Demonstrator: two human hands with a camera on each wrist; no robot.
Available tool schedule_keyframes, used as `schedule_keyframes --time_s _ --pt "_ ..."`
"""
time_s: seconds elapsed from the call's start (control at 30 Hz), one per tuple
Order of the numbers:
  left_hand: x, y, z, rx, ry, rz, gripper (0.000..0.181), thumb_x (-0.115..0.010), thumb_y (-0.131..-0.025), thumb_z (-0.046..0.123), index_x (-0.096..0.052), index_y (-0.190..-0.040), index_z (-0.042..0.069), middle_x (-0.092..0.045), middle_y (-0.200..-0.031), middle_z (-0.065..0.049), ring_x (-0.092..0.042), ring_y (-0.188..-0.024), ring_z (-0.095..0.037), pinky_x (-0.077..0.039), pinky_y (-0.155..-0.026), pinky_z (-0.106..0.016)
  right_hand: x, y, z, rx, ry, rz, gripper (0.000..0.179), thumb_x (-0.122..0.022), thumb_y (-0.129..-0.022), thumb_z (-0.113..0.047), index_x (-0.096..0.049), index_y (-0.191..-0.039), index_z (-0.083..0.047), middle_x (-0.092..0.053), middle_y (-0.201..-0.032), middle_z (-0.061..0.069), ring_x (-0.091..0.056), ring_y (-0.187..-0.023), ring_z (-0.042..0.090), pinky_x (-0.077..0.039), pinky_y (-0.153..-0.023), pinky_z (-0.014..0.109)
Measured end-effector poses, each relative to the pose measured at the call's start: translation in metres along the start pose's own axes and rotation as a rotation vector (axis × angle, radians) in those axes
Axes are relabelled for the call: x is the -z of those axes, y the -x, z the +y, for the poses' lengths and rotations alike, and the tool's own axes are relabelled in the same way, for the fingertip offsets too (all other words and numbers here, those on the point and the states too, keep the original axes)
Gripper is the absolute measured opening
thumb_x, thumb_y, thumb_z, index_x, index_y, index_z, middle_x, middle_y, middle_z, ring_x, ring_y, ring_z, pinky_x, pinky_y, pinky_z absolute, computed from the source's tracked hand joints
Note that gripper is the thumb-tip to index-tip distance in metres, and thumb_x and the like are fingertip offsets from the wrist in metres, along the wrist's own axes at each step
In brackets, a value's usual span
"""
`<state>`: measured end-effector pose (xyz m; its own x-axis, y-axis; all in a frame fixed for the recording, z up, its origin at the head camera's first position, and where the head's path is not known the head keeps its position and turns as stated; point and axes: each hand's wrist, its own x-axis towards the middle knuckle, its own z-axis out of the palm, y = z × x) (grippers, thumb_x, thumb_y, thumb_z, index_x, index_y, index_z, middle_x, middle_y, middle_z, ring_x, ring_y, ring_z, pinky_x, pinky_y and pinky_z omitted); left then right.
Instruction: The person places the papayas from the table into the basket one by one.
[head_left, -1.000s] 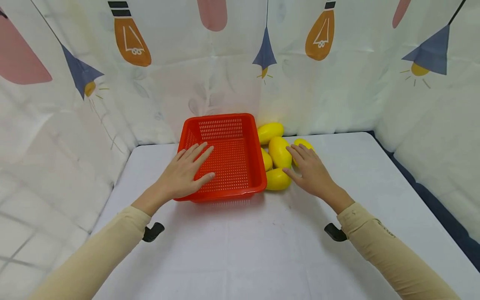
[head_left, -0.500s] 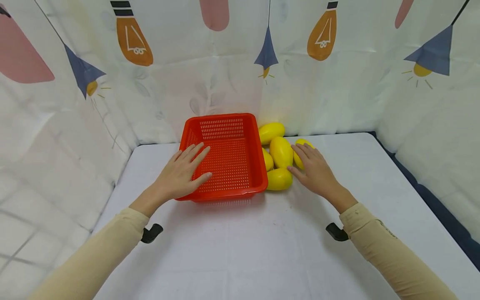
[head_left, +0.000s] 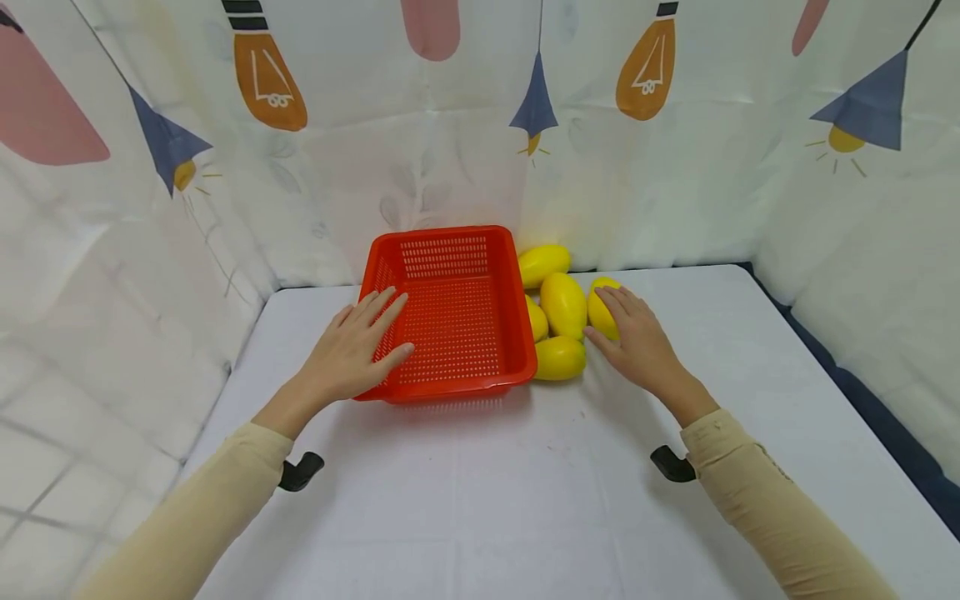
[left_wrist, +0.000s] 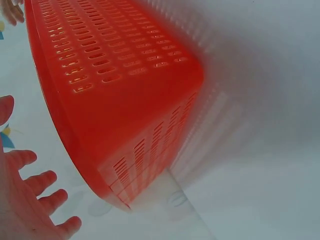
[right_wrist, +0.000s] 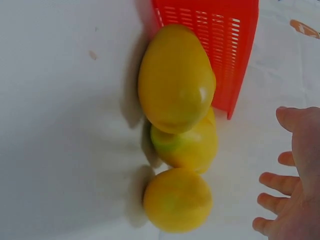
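A red perforated plastic basket (head_left: 450, 333) sits on the white table, with nothing in it that I can see. My left hand (head_left: 352, 350) hovers over its left front side, fingers spread and straight; the left wrist view shows the hand (left_wrist: 30, 195) apart from the basket wall (left_wrist: 125, 115). Several yellow mangoes (head_left: 564, 304) lie against the basket's right side. Above the rightmost mango (head_left: 603, 308), partly covering it, is my right hand (head_left: 637, 343), fingers extended. In the right wrist view that hand (right_wrist: 295, 175) holds nothing and stays apart from the mangoes (right_wrist: 176, 80).
A white cloth-covered table (head_left: 525, 500) spreads toward me. Behind and at the sides hangs a white curtain (head_left: 465, 167) printed with lamps and bulbs. A dark strip (head_left: 862, 383) runs along the table's right edge.
My left hand has shifted slightly left over the basket. My right hand has drifted a little right, uncovering more of the rightmost mango. Basket and mangoes stay in place.
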<state>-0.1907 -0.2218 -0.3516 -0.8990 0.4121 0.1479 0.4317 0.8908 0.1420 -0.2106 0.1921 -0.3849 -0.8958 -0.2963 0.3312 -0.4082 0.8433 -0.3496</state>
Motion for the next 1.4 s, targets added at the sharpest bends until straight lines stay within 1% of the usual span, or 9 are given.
schedule_keyframes --time_s 0.33,0.5,0.67,0.9,1.17,1.4 --pt "-0.002 0.003 -0.004 0.019 0.018 0.012 0.076 -0.05 -0.094 0.05 -0.018 -0.155 0.017 -0.018 -0.161 -0.012 -0.018 -0.147 -0.037 -0.016 -0.117 -0.061 -0.001 0.002 0.005 -0.033 -0.051 0.01 0.063 -0.06 -0.095 -0.032 -0.037 -0.145 -0.003 -0.038 -0.15 0.022 -0.029 -0.142 0.043 -0.021 -0.116 0.059" --pt "-0.003 0.005 -0.006 0.037 0.027 0.01 0.077 -0.051 -0.094 0.05 -0.017 -0.155 0.018 -0.017 -0.162 -0.01 -0.017 -0.148 -0.036 -0.016 -0.117 -0.06 -0.001 0.003 0.008 -0.053 -0.066 0.007 0.064 -0.06 -0.095 -0.033 -0.036 -0.146 -0.004 -0.037 -0.15 0.023 -0.028 -0.142 0.043 -0.02 -0.116 0.059" --pt "-0.007 0.008 -0.008 0.049 0.049 0.029 0.077 -0.052 -0.094 0.05 -0.018 -0.155 0.019 -0.018 -0.162 -0.01 -0.018 -0.148 -0.035 -0.016 -0.117 -0.059 -0.002 0.003 0.01 -0.069 -0.068 0.011 0.064 -0.06 -0.095 -0.032 -0.035 -0.146 -0.003 -0.036 -0.15 0.024 -0.028 -0.142 0.043 -0.022 -0.115 0.06" --pt "-0.009 0.012 -0.011 0.077 0.082 0.029 0.077 -0.051 -0.094 0.05 -0.017 -0.155 0.02 -0.017 -0.162 -0.01 -0.018 -0.148 -0.036 -0.017 -0.116 -0.06 -0.004 0.003 0.013 -0.066 -0.078 0.036 0.063 -0.06 -0.095 -0.03 -0.035 -0.146 -0.002 -0.036 -0.15 0.023 -0.029 -0.141 0.042 -0.024 -0.115 0.059" --pt "-0.009 0.013 -0.013 0.086 0.09 0.038 0.075 -0.051 -0.094 0.048 -0.018 -0.155 0.018 -0.018 -0.162 -0.011 -0.019 -0.147 -0.038 -0.018 -0.116 -0.061 -0.005 0.004 0.017 -0.072 -0.098 0.058 0.063 -0.061 -0.095 -0.029 -0.035 -0.145 -0.001 -0.036 -0.149 0.022 -0.032 -0.139 0.04 -0.026 -0.114 0.057" --pt "-0.011 0.014 -0.016 0.077 0.093 0.05 0.074 -0.048 -0.095 0.049 -0.018 -0.155 0.017 -0.019 -0.161 -0.012 -0.02 -0.146 -0.039 -0.019 -0.115 -0.061 -0.004 0.004 0.018 -0.094 -0.11 0.036 0.063 -0.058 -0.096 -0.03 -0.033 -0.147 -0.002 -0.034 -0.151 0.022 -0.031 -0.14 0.041 -0.025 -0.114 0.058"
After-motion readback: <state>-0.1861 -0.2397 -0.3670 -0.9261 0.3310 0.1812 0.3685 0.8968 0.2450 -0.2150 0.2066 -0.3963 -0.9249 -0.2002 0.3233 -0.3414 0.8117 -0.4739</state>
